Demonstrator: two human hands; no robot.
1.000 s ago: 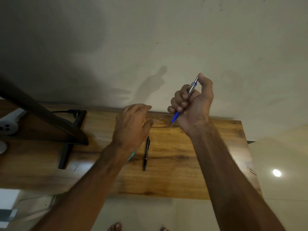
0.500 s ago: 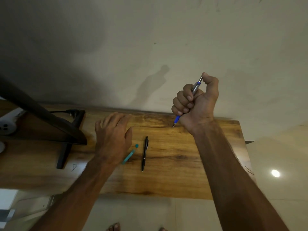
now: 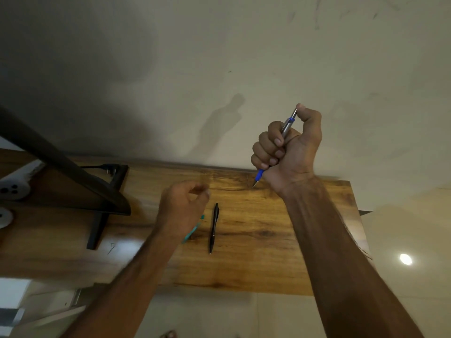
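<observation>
My right hand grips a silver and blue pen in a fist above the far edge of the wooden table, thumb on the pen's top end, tip pointing down. My left hand hovers blurred over the table with loosely curled fingers and holds nothing. A black pen lies on the wood just right of it. A teal pen lies partly hidden under my left hand.
A dark monitor on a black stand fills the left of the table, with a cable behind it. White round objects sit at the far left. A plain wall rises behind; pale floor lies to the right.
My left hand lifted off the table and moved right over the teal pen, its fingers curling. My right hand with the silver and blue pen stayed about where it was.
</observation>
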